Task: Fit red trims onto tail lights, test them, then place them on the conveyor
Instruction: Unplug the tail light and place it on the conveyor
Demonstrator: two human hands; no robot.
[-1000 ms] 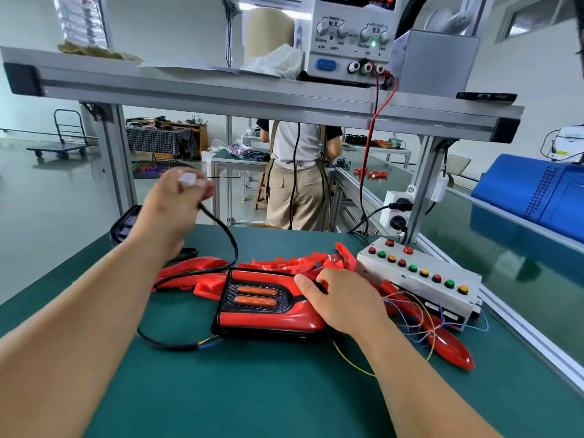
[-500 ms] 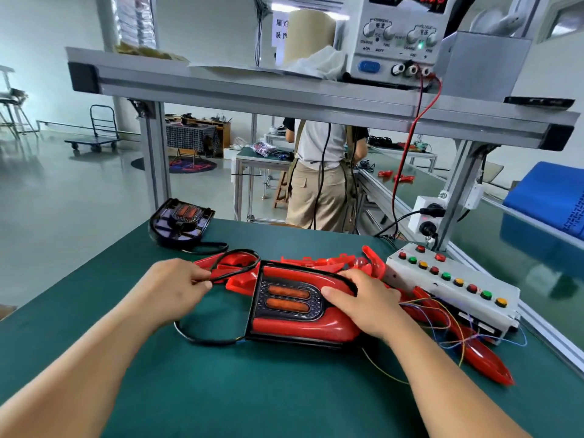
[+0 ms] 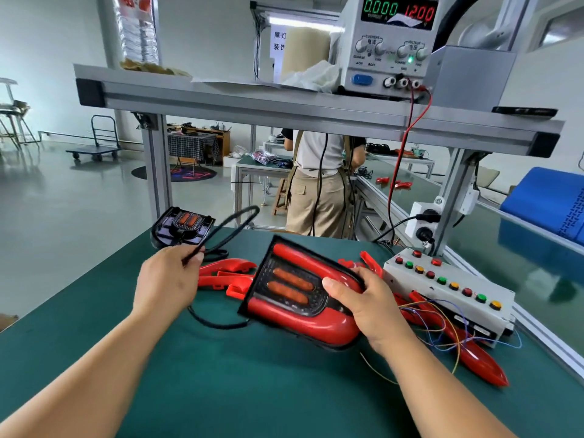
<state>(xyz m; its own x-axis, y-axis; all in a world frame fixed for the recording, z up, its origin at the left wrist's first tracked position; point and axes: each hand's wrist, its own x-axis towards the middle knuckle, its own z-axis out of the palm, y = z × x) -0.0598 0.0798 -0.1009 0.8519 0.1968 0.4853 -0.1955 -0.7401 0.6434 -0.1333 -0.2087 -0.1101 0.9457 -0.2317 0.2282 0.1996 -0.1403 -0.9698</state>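
Observation:
A red tail light with a black frame and two orange lamp bars is tilted up off the green table. My right hand grips its right end, thumb on the front face. My left hand pinches the light's black cable, which loops up in the air and runs back under the light. Loose red trims lie on the table behind the light. A second tail light without red trim sits at the table's far left edge.
A white test box with coloured buttons and loose wires stands to the right, a red trim beside it. A power supply sits on the aluminium shelf above. The conveyor runs along the right. A person stands beyond the table.
My right hand has lifted and tilted the tail light up from the table. My left hand has raised the cable loop.

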